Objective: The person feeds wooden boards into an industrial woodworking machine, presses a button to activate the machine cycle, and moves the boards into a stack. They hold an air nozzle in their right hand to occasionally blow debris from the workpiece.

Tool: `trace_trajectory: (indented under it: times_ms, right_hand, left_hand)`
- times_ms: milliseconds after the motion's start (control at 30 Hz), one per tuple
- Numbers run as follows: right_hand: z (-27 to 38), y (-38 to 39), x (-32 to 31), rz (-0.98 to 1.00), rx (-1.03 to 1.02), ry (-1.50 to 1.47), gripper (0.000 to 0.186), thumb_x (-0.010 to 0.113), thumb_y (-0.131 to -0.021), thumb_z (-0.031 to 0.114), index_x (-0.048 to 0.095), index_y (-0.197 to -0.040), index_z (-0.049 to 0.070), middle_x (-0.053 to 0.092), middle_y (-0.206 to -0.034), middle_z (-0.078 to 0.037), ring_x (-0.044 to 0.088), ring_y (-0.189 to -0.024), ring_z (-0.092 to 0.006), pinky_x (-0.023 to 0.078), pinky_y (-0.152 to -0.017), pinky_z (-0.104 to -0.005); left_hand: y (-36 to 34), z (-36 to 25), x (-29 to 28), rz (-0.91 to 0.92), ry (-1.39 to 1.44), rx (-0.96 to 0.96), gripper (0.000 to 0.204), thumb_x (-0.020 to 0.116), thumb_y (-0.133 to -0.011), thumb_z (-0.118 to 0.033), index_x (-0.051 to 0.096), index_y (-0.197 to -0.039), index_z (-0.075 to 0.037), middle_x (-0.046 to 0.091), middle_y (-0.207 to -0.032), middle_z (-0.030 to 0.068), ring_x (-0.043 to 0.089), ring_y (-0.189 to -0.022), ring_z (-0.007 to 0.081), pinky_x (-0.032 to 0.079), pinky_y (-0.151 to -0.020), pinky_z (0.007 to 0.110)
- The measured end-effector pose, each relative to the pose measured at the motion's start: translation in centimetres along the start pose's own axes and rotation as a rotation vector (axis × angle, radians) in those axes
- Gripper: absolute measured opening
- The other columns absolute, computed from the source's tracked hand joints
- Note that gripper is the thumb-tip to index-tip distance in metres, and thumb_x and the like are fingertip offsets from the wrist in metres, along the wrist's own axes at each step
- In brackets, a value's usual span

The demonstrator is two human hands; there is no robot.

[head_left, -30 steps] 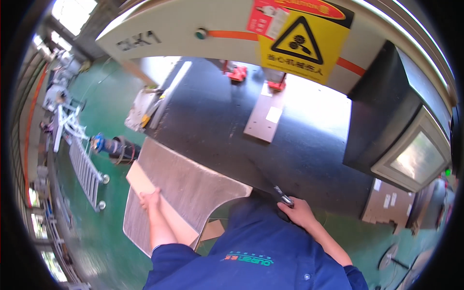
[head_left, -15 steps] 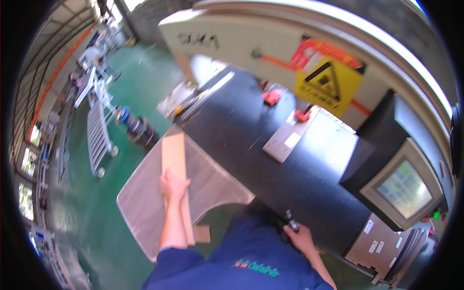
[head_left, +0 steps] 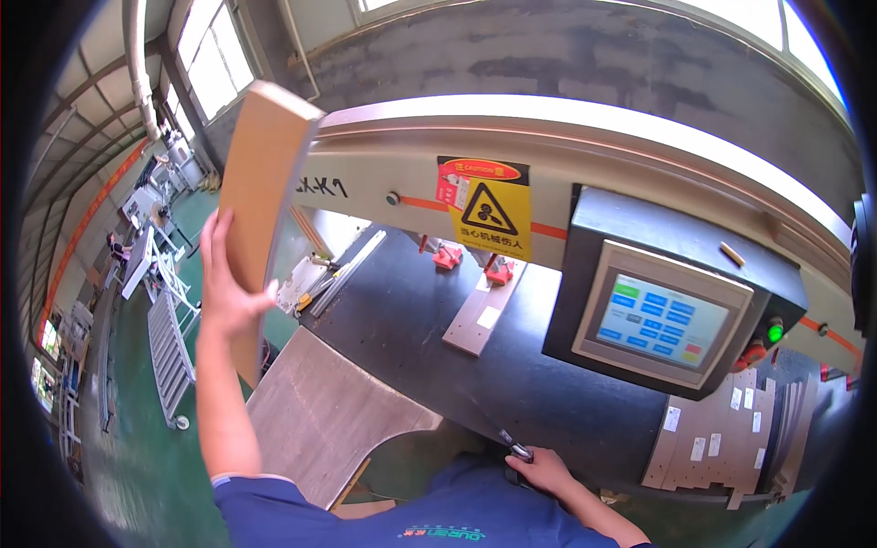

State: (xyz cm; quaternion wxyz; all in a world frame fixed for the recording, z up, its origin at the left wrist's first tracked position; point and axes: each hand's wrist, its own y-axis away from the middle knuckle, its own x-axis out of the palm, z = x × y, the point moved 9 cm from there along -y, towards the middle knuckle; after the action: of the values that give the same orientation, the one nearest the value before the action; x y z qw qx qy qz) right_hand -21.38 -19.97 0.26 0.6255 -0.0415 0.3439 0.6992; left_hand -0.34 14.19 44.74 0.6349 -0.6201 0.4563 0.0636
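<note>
My left hand (head_left: 233, 292) grips a tan wooden board (head_left: 265, 173), raised on end at the left, with fingers wrapped round its edge and thumb across it. Below it a grey-brown curved-edge panel (head_left: 324, 406) lies at the black bench's near left edge. My right hand (head_left: 539, 470) grips a slim silver-and-black tool (head_left: 518, 449) low at the bench (head_left: 457, 393) edge. On the bench, a narrow drilled board (head_left: 468, 331) with a white label lies under one of two red clamps (head_left: 498, 274).
An overhead machine beam (head_left: 370, 192) carries a screen panel (head_left: 658, 315). Stacked labelled boards (head_left: 703, 429) lie at the right. Metal bars (head_left: 347, 274) rest on the bench's left end. A white slatted cart (head_left: 164, 356) stands on the green floor, with a person (head_left: 117, 247) farther back.
My left hand has lifted the tan board from flat over the curved panel to upright, higher up. The view has tilted up. My right hand still holds the tool.
</note>
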Motion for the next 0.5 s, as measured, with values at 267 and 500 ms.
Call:
trace_trajectory:
  times_ms: [267, 500]
  right_hand:
    - [-1.2, 2.2, -2.8, -0.166, -0.004, -0.122, 0.045, 0.065, -0.088, 0.050, 0.068, -0.094, 0.005, 0.069, -0.085, -0.017, 0.067, -0.083, -0.0363, 0.051, -0.073, -0.0405]
    - [-2.9, 4.5, -4.5, -0.301, 0.048, -0.124, 0.047, 0.065, -0.088, 0.050, 0.069, -0.093, 0.003, 0.070, -0.085, -0.017, 0.067, -0.083, -0.0370, 0.051, -0.074, -0.0413]
  left_hand:
    - [-7.9, -16.4, 4.8, 0.316, 0.038, 0.566, 0.107, 0.080, -0.048, -0.014, 0.039, -0.146, -0.017, 0.032, -0.150, 0.0175, 0.035, -0.138, 0.0383, 0.033, -0.115, 0.044]
    - [-15.4, -26.4, 10.8, 0.424, 0.074, 0.760, 0.103, 0.077, -0.053, -0.013, 0.036, -0.148, -0.017, 0.029, -0.152, 0.0200, 0.032, -0.141, 0.0396, 0.030, -0.117, 0.044]
